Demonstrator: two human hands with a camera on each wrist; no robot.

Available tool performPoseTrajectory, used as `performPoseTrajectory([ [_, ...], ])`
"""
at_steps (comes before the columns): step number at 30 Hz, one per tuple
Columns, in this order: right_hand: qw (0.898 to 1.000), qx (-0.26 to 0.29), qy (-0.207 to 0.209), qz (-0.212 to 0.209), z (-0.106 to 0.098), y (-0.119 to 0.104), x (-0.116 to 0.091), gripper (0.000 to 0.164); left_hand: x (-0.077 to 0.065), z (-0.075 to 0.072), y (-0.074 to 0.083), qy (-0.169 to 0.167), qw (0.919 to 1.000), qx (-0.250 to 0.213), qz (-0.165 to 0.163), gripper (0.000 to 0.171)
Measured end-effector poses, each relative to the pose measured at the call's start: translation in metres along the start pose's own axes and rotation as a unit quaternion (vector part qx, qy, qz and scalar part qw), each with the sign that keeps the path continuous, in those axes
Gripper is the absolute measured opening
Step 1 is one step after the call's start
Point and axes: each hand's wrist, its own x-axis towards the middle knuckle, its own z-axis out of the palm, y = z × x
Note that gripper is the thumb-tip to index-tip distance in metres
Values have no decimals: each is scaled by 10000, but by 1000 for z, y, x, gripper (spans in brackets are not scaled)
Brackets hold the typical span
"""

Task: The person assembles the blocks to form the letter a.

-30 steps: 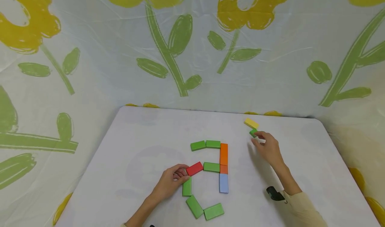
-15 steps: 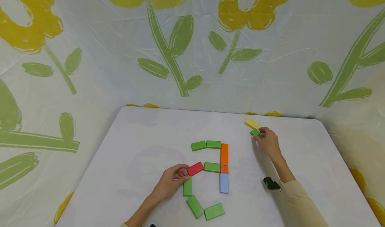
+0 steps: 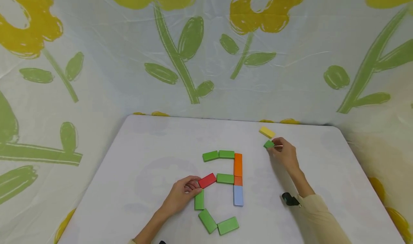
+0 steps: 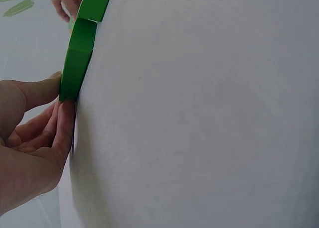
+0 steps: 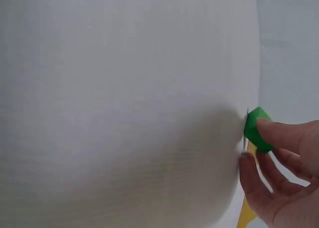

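Note:
In the head view my left hand [image 3: 182, 193] holds the left end of a red block [image 3: 207, 180] between thumb and fingertips. Its thumb also lies against the top of a green block [image 3: 199, 200], which in the left wrist view hides the red one. Over on the right, my right hand [image 3: 284, 154] pinches a small green block [image 3: 268, 144] between thumb and fingers. That small block shows its faceted end [image 5: 255, 131] in the right wrist view. Whether it is lifted off the table I cannot tell.
Several flat green blocks [image 3: 225, 178], two orange ones [image 3: 237, 165] and a light blue block [image 3: 238, 195] lie in an outline on the white table [image 3: 155, 136]. A yellow block [image 3: 267, 132] lies just beyond my right hand. A flower-printed cloth [image 3: 122, 75] surrounds the table.
My right hand has closed its thumb and fingers on the small green block and turned it slightly, away from the yellow block. The left hand stays put at the red block.

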Motion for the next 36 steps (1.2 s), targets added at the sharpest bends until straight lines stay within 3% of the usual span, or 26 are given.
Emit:
performPoseTrajectory([
  [7, 9994, 117, -212, -226, 1, -4, -17, 28, 0, -3, 3, 58, 9998, 77, 149, 34],
  [12, 9962, 360, -700, -370, -6, -10, -37, 30, 4, -5, 7, 236, 9987, 319, 328, 34],
  [16, 9901, 519, -1205, -495, -6, -16, -56, 32, 8, -5, 7, 319, 9981, 413, 342, 31],
  [25, 9756, 941, -1787, -859, -4, -27, -91, 30, 20, -5, 6, 300, 9976, 450, 429, 26],
  [36, 9518, 1513, -2594, -630, -4, -34, -116, 30, 24, -5, 8, -11, 9986, 385, 367, 26],
])
